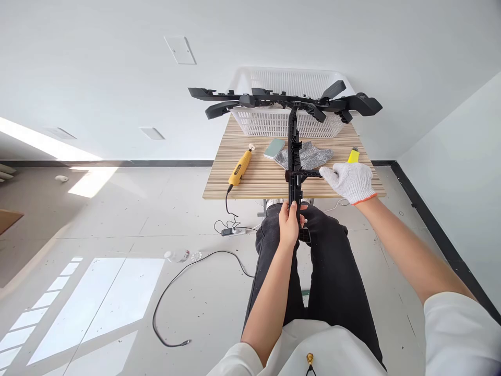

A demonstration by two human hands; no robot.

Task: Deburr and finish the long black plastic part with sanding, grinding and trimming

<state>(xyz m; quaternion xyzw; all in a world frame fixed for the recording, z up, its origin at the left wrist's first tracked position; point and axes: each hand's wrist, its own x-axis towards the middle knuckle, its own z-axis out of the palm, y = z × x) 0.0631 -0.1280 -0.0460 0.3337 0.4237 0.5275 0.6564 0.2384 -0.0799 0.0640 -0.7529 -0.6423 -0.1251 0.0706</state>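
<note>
My bare left hand [289,223] is wrapped round the lower end of a long black plastic part [294,151], held upright over my knees and the table's front edge. My right hand [348,181], in a white knitted glove with an orange cuff, pinches the end of a thin dark bar [311,173] that meets the black part from the right. Just beyond the glove, a yellow-green tool [354,155] shows in part; whether the hand touches it is unclear. Behind the part's upper end lie more black plastic pieces [274,99] across a white basket.
The white basket [254,124] stands at the back of the wooden table [215,183]. On the table are a yellow rotary tool [240,167], a green box [275,148] and a grey cloth [317,155]. Cables and a power strip [234,231] lie on the floor.
</note>
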